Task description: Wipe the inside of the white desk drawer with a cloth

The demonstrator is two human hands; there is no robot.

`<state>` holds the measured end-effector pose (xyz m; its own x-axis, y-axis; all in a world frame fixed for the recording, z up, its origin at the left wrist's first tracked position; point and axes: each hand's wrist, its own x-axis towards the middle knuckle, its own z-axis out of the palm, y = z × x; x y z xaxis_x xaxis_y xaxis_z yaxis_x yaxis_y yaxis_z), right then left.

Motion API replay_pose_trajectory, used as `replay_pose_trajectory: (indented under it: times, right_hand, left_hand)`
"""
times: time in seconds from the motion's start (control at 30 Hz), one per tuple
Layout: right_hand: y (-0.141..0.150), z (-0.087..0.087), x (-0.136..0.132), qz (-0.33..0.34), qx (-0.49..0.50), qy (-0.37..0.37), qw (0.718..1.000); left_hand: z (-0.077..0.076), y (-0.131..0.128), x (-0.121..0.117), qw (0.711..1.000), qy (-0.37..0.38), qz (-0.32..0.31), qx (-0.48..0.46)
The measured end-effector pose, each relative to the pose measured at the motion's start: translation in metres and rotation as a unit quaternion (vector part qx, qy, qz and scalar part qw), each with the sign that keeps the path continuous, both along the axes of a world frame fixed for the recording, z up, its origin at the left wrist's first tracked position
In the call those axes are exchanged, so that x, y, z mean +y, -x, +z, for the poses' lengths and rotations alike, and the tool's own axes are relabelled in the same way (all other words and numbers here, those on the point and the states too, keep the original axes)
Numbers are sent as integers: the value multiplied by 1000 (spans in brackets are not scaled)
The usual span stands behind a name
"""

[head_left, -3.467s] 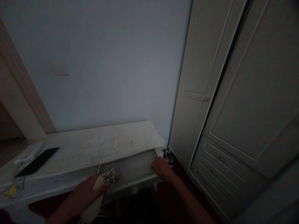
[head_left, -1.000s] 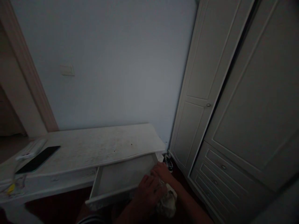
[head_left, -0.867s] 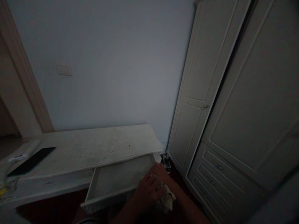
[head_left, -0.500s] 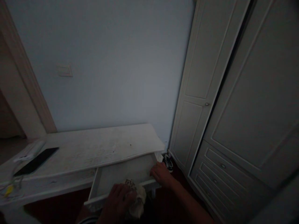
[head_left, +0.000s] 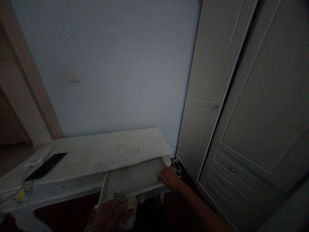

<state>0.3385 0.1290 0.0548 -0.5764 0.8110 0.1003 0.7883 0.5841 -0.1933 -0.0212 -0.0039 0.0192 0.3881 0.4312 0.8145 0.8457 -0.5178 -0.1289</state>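
A white drawer [head_left: 135,178] stands pulled out from the front of a white desk [head_left: 96,151], and its inside looks bare. Low in the picture, my left hand [head_left: 108,212] is closed on a crumpled pale cloth [head_left: 130,209] with a dark-patterned part. The cloth lies over the drawer's front edge near the left corner, hiding part of that edge. At the opposite front corner, my right hand [head_left: 170,178] has its fingers curled over the drawer's rim.
A dark tablet or phone [head_left: 45,166] and a white power strip [head_left: 38,156] lie on the desk's left part, with a yellow-tagged cable [head_left: 21,195] at its front edge. A pale wardrobe [head_left: 198,129] stands at right. Dark shoes [head_left: 176,167] sit on the floor beside the desk.
My left hand and the cloth have moved left along the drawer's front edge. My right hand stays on the right corner. The view has shifted slightly left.
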Motion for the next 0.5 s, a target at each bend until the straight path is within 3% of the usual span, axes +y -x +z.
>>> replay_pose_trajectory:
  times: [0.13, 0.23, 0.5]
  right_hand:
    - [0, 1, 0, 0, -3, 6, 1000]
    - [0, 2, 0, 5, -3, 9, 1000]
    - [0, 1, -1, -4, 4, 8, 1000]
  left_hand:
    - [6, -15, 3, 1000, -11, -20, 11]
    - [1, -22, 4, 999, -25, -33, -24]
    - [-50, -17, 0, 997, -55, -57, -13]
